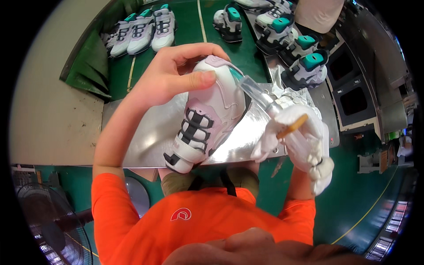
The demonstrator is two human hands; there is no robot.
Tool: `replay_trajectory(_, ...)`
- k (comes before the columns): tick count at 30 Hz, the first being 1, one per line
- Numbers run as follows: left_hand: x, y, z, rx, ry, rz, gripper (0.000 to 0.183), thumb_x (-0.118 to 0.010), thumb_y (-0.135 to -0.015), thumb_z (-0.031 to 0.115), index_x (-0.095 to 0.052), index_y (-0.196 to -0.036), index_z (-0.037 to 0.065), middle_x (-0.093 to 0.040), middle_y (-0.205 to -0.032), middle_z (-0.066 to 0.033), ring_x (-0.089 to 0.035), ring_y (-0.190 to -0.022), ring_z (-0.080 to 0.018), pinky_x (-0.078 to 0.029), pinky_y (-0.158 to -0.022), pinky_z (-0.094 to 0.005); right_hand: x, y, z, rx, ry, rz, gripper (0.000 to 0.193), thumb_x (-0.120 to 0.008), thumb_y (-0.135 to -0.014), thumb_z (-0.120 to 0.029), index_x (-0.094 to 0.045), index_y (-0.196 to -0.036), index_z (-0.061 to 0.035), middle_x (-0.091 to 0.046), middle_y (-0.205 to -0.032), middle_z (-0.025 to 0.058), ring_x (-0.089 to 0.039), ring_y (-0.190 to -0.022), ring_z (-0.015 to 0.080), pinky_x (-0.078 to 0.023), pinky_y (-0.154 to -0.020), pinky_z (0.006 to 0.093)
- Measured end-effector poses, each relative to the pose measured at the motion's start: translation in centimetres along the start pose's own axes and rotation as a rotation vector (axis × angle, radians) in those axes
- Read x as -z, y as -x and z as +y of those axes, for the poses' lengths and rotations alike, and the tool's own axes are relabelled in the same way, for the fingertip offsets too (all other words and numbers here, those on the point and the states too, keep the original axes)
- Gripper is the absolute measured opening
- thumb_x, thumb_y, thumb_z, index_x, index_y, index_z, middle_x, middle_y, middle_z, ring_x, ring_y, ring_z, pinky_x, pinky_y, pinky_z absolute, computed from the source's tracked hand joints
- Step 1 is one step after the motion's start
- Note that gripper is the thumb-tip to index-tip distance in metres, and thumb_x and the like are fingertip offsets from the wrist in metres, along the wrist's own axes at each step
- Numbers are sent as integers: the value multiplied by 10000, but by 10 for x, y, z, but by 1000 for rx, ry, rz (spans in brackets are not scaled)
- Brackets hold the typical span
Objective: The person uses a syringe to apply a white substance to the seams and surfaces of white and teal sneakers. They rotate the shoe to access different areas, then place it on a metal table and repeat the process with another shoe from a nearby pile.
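My left hand (170,77) grips a white and lilac sneaker (212,108), its thumb on the side of the shoe and its fingers curled over the top. The shoe stands tilted on the metal tabletop, its black-laced toe end toward me. In a white glove, my right hand (298,137) is closed around a tool with a clear flat tip and a silvery collar (260,95). That tip touches or nearly touches the sneaker's teal-lined edge. A thin yellow-brown stick (292,126) lies across the gloved fingers; whether it belongs to the tool I cannot tell.
Beyond the metal tabletop (145,141) runs a green belt (187,26) with a row of similar sneakers (141,31) at left and a single sneaker (228,24) farther right. More shoes (307,68) stand along the right side, near a crumpled white cloth (291,95). A fan (53,221) stands at lower left.
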State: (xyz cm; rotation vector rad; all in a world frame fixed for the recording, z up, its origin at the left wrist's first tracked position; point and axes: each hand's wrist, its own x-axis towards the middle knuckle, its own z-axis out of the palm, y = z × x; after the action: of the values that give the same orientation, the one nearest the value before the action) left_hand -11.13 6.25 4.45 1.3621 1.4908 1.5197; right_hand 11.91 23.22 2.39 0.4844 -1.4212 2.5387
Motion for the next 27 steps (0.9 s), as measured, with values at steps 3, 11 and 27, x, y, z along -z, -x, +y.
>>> replay_trajectory(3, 11, 17, -12, -50, 42, 106, 573, -751, -817, 342, -573, -1228, -16, -627, -1121, -70, -587, -1018, -143, -461, -890, -274, -11, -18, 5, -59, 31, 87, 919, -770, -435, -264, -481, -1194, 166, -601, -904, 233, -641, -830, 326, -559, -776, 402)
replay_trajectory(11, 32, 34, -43, -83, 168, 345, 483, -671, -898, 294, -565, -1251, -18, -647, -1079, -56, -603, -958, -118, -469, -841, -247, 4, -53, 41, -71, -102, -14, 935, -811, -519, -234, -417, -1270, 161, -589, -956, 238, -643, -874, 349, -561, -796, 432)
replay_trajectory(27, 70, 52, -116, 226, 554, 720, 370, -513, -998, 314, -594, -1152, -12, -656, -1073, -86, -621, -972, -140, -483, -872, -274, 57, -71, 99, -342, -270, 79, 964, -776, -544, -244, -360, -1326, 137, -581, -982, 225, -631, -914, 422, -553, -782, 497)
